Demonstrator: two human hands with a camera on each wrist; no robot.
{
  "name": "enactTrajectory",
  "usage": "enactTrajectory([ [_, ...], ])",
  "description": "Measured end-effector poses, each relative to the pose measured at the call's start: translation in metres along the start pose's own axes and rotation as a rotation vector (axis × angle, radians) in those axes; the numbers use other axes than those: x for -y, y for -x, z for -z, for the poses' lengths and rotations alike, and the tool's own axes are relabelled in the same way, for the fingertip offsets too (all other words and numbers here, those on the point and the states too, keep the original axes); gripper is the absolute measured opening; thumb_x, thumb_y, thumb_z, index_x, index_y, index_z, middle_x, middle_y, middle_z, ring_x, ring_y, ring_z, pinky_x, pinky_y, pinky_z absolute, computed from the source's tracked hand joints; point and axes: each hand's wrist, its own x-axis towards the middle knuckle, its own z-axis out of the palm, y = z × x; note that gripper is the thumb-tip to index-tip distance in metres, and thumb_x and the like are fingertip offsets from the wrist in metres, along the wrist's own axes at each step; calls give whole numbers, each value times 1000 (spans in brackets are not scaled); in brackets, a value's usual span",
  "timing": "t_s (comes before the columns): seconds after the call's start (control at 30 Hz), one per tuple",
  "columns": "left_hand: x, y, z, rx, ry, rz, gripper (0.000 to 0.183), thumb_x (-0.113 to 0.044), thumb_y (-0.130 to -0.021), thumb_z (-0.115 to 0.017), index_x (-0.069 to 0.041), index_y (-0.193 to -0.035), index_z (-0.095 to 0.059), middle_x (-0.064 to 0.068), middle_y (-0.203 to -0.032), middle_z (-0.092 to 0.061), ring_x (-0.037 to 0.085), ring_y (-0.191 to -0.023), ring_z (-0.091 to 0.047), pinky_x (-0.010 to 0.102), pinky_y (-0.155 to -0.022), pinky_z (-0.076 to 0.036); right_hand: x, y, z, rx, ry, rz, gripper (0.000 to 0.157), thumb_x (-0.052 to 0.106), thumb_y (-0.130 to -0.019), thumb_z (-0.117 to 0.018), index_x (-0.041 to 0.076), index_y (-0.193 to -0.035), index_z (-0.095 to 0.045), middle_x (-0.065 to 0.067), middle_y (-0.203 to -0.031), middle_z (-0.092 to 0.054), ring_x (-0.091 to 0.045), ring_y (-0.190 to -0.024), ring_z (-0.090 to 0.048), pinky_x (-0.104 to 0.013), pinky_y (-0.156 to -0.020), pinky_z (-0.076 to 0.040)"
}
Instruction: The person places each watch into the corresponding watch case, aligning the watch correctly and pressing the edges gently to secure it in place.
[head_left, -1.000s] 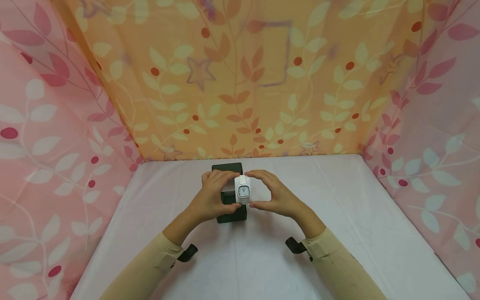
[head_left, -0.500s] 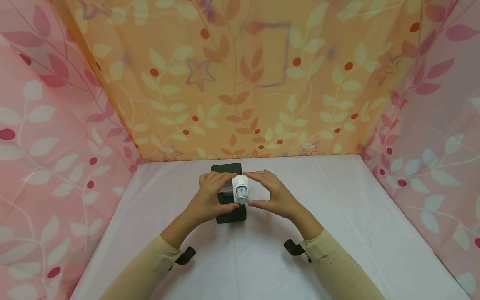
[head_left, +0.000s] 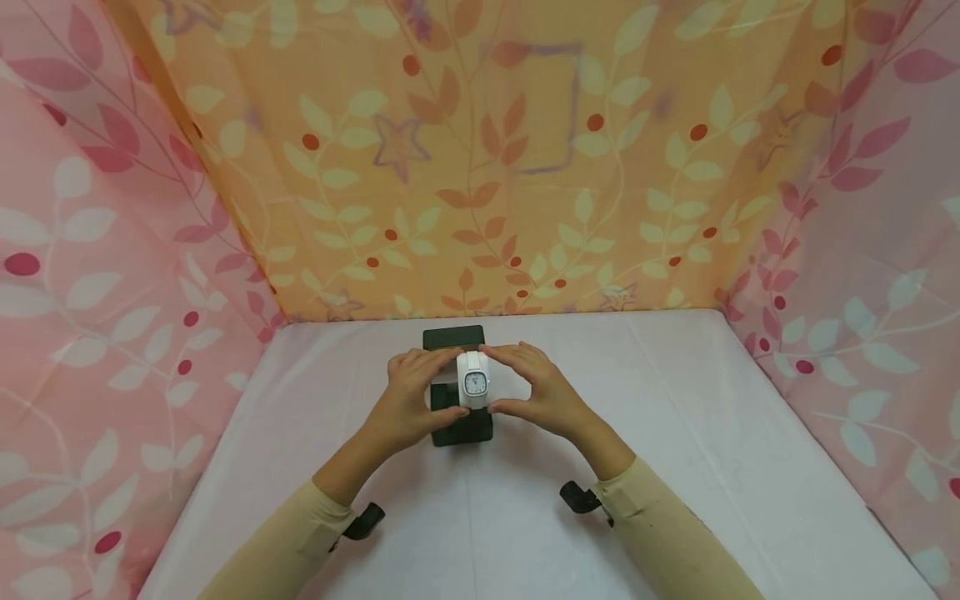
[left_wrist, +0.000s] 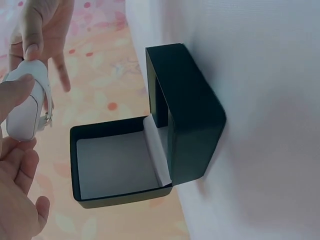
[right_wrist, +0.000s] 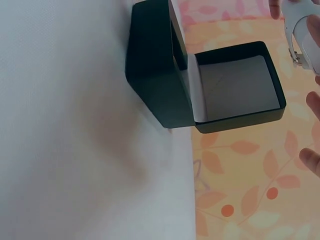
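A white-strapped wristwatch with a squarish face sits wrapped around a white cushion. My left hand and right hand pinch it from either side, fingertips at its top end and thumbs at its bottom end. In the left wrist view the strap's metal buckle shows at the cushion's back. Below and behind the watch stands a dark green box, its pale-lined lid raised. Part of the box is covered by the watch and my left hand in the head view.
The box stands on a table with a white cloth. A yellow-orange leaf-print curtain hangs along the back edge, with pink curtains at both sides. Dark wrist-camera mounts stick out from both sleeves.
Both hands have shifted slightly to the left together with the watch on its cushion. The green box has stayed in place with its lid up.
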Motion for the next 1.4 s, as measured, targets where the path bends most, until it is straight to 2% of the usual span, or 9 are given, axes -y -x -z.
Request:
enactTrajectory([
  [0.2, 3, 5, -1, 0, 26, 55, 86, -34, -70, -86, -25, -144, -44, -8, -129, -58, 12, -115, -46, 50, -101, -22, -2, -1, -7, 12, -2, -38, 84, 44, -73, -80, 26, -146, -43, 11, -139, -52, -12, -130, -46, -45, -116, -22],
  [0.43, 8, 13, -4, 0, 66, 116, 85, -29, -69, -88, -24, -143, -46, -3, -125, -60, 12, -115, -46, 48, -101, -22, -3, -2, -18, 14, 7, -61, 82, 42, -72, -80, 26, -145, -44, 12, -136, -55, -13, -128, -47, -48, -112, -29],
  [0.63, 14, 19, -7, 14, 82, 190, 85, -29, -69, -87, -30, -143, -46, -6, -122, -59, 11, -116, -46, 46, -101, -23, -5, -3, -25, 29, -23, -93, 82, 39, -72, -81, 27, -144, -45, 15, -134, -55, -9, -124, -48, -45, -106, -36],
  [0.77, 17, 21, -10, 24, 95, 228, 85, -29, -70, -87, -32, -143, -45, -8, -121, -58, 12, -116, -47, 46, -102, -24, -7, -3, -30, 34, -22, -110, 83, 39, -71, -81, 28, -145, -44, 15, -136, -54, -9, -124, -48, -45, -106, -37],
  [0.93, 21, 23, -15, 32, 133, 267, 83, -28, -70, -87, -27, -143, -47, -1, -121, -60, 17, -115, -49, 48, -101, -25, -10, -3, -34, 46, -28, -134, 83, 37, -71, -81, 25, -145, -45, 12, -139, -53, -12, -127, -48, -45, -106, -39],
  [1.1, 23, 24, -18, 49, 166, 321, 82, -29, -70, -86, -28, -143, -48, 8, -122, -60, 21, -114, -50, 53, -102, -26, -13, -3, -38, 69, -45, -180, 82, 36, -72, -81, 23, -145, -45, 8, -138, -54, -17, -129, -49, -46, -105, -40],
  [1.4, 28, 26, -25, 61, 181, 378, 81, -28, -70, -86, -28, -142, -49, 10, -122, -59, 22, -114, -50, 54, -97, -36, -18, -2, -45, 86, -87, -253, 82, 34, -72, -82, 26, -144, -46, 7, -137, -55, -17, -128, -50, -45, -104, -41],
])
